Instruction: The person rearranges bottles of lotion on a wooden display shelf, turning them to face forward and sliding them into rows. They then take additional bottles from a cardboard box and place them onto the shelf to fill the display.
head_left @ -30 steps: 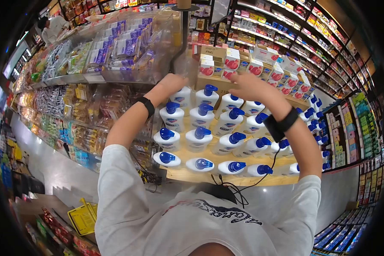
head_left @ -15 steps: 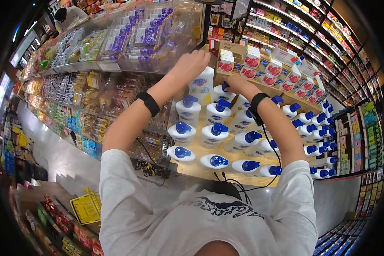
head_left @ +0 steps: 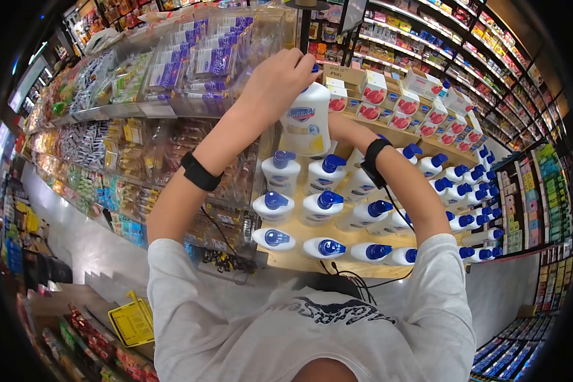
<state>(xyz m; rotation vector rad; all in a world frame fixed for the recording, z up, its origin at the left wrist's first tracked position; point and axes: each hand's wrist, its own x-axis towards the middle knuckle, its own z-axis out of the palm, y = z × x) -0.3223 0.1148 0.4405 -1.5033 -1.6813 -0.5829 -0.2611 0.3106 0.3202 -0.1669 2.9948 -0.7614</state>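
Note:
My left hand (head_left: 277, 79) is closed on the top of a white pump bottle (head_left: 307, 121) with a blue pump, raised above the rows at the back left of the display. My right hand (head_left: 339, 127) is behind that bottle, its fingers hidden by it. In front of both hands, several white bottles with blue pumps stand in rows on the light wooden table (head_left: 286, 260); the nearest to the raised one is a bottle (head_left: 280, 173) at the left edge.
Boxes with red fruit pictures (head_left: 375, 89) stand behind the bottles. Clear bins of packaged snacks (head_left: 156, 111) line the left. A yellow basket (head_left: 132, 323) is at the lower left. Dark cables hang near the table's front edge.
My left hand has risen slightly and the bottle it holds is higher and nearer. My right hand has shifted left, behind this bottle.

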